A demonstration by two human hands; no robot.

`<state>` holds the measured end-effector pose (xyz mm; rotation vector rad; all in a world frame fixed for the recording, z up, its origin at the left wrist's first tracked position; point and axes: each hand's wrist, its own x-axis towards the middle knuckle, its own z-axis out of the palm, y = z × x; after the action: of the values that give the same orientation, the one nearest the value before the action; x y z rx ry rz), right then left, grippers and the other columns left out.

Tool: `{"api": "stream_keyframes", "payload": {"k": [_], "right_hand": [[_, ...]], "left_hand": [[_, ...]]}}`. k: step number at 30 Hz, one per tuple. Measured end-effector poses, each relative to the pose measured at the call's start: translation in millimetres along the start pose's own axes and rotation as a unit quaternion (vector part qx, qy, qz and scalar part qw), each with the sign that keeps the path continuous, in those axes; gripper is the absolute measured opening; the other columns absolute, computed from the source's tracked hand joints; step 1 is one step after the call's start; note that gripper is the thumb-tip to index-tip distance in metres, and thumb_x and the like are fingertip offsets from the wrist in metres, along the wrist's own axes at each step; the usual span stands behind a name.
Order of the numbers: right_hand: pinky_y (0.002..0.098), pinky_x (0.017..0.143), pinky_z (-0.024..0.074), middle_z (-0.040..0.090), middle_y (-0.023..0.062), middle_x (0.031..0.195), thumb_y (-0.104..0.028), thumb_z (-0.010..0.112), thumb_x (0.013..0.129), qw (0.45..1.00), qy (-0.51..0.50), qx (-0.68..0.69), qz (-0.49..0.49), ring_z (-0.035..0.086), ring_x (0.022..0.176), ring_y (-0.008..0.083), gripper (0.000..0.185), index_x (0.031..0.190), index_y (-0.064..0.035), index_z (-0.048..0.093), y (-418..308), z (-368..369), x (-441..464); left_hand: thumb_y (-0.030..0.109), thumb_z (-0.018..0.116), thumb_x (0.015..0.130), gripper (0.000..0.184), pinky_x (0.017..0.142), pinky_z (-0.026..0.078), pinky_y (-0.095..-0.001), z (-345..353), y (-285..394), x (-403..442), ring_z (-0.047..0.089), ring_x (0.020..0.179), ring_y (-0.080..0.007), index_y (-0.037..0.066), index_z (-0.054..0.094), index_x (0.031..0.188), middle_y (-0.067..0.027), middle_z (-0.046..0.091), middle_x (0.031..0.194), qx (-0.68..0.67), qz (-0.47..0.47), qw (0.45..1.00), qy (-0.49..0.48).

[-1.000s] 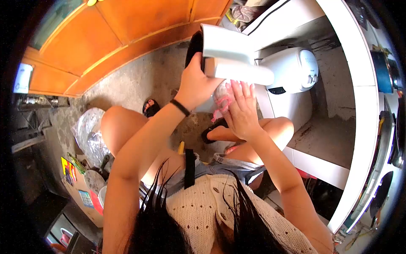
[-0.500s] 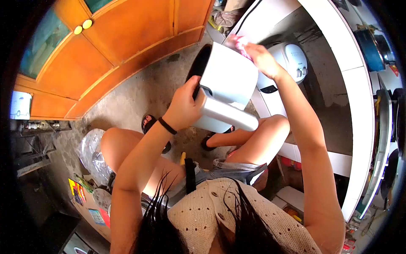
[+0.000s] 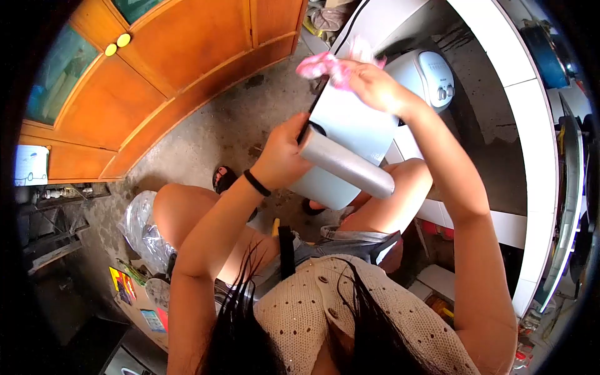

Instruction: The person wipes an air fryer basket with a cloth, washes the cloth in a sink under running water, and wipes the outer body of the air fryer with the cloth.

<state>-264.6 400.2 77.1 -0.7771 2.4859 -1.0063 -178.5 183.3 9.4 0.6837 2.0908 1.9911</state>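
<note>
An air fryer drawer, pale blue-white outside with a dark inside, is held tilted above my lap. Its long silvery handle points down to the right. My left hand is closed on the drawer's rim beside the handle's base. In my right hand is a pink and white cloth, bunched at the drawer's upper edge. Behind that hand stands the white air fryer body with two knobs. The drawer's inside is mostly turned away from view.
Orange wooden cabinets line the far left. A white-tiled counter edge curves along the right. A clear plastic bag lies by my left knee. Below is a concrete floor. A black cable runs near the tiled ledge.
My right hand and the cloth have moved left, from the drawer's far side to its upper rim. The drawer has turned and shifted slightly right and down, with my left hand still on it.
</note>
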Motion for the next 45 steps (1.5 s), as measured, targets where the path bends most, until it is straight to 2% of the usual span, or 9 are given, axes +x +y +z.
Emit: {"api": "stream_keyframes", "payload": {"k": [4,10,14,18,31,36,38,41,45], "right_hand": [[0.0349,0.095,0.0396,0.051,0.0198,0.124,-0.025,0.039,0.093,0.988,-0.019,-0.008,0.15,0.053,0.108,0.0293,0.04,0.123,0.0004,0.05,69,-29,-30],[0.0296,0.088,0.0436,0.059,0.01,0.103,-0.015,0.038,0.092,0.828,0.415,0.373,0.052,0.056,0.094,0.0153,0.029,0.109,-0.0033,0.059,31,-20,-74],[0.0314,0.084,0.0451,0.061,0.0136,0.098,-0.014,0.044,0.091,0.969,0.237,0.075,-0.017,0.058,0.089,0.017,0.024,0.104,0.0,0.058,-28,18,-52],[0.0412,0.1,0.036,0.054,0.0204,0.116,-0.014,0.051,0.087,0.921,0.269,-0.259,-0.111,0.046,0.117,0.0339,0.021,0.101,0.0018,0.056,-43,69,-12],[0.0491,0.105,0.0248,0.047,0.0051,0.131,-0.009,0.051,0.076,0.882,0.234,-0.398,-0.095,0.037,0.128,0.0256,0.04,0.115,-0.0091,0.056,-51,133,-46],[0.0349,0.091,0.0415,0.054,0.015,0.12,-0.009,0.047,0.088,0.881,0.468,0.055,0.043,0.052,0.111,0.0264,0.03,0.117,-0.004,0.054,16,108,-61],[0.0334,0.087,0.044,0.059,0.0108,0.11,-0.015,0.045,0.094,0.739,0.521,0.402,0.144,0.056,0.102,0.0206,0.023,0.111,-0.0028,0.055,38,89,-76],[0.0355,0.098,0.0362,0.052,0.0097,0.121,-0.013,0.041,0.096,0.613,0.586,0.529,0.023,0.049,0.111,0.0203,0.031,0.123,0.0004,0.047,-3,64,-86],[0.0298,0.088,0.0404,0.055,0.0073,0.11,-0.015,0.046,0.094,0.71,0.588,0.386,0.022,0.052,0.099,0.0154,0.026,0.115,-0.0008,0.052,-44,73,-97]], "left_hand": [[0.004,0.065,0.072,0.036,0.076,0.046,-0.0305,-5,-8,-5,0.059,0.086,-0.0201,0.003,0.051,0.105,-0.0121,0.061,0.092,-0.057,-0.021,0.998,0.021],[0.015,0.061,0.085,0.033,0.077,0.046,-0.0299,-18,-12,19,0.056,0.089,-0.0151,0.001,0.05,0.113,-0.0056,0.058,0.103,-0.198,-0.08,0.962,0.168],[0.024,0.059,0.088,0.035,0.077,0.045,-0.0292,-13,-11,31,0.055,0.089,-0.0141,0.002,0.051,0.114,-0.0063,0.057,0.104,-0.294,-0.119,0.928,0.195],[0.024,0.061,0.087,0.036,0.078,0.045,-0.0301,-16,-22,37,0.055,0.089,-0.0145,0.001,0.051,0.113,-0.0084,0.058,0.105,-0.388,-0.123,0.89,0.203],[0.04,0.039,0.095,0.047,0.087,0.046,-0.0365,-33,-10,32,0.057,0.1,-0.0239,0.002,0.046,0.121,-0.0118,0.056,0.114,-0.48,-0.204,0.83,0.196],[0.04,0.033,0.097,0.049,0.088,0.046,-0.0363,-35,-10,36,0.057,0.102,-0.0247,-0.001,0.048,0.118,-0.0137,0.057,0.112,-0.464,-0.192,0.834,0.231],[0.039,0.033,0.097,0.046,0.087,0.047,-0.036,-42,-14,37,0.057,0.101,-0.0241,0.0,0.048,0.117,-0.013,0.057,0.11,-0.474,-0.193,0.829,0.226],[0.039,0.032,0.097,0.045,0.087,0.047,-0.0369,-41,-3,32,0.056,0.101,-0.024,0.002,0.048,0.117,-0.0108,0.056,0.11,-0.483,-0.202,0.825,0.212],[0.043,0.029,0.097,0.049,0.088,0.046,-0.0371,-42,0,33,0.056,0.102,-0.0245,0.002,0.048,0.117,-0.0104,0.056,0.111,-0.515,-0.184,0.816,0.188]]}}
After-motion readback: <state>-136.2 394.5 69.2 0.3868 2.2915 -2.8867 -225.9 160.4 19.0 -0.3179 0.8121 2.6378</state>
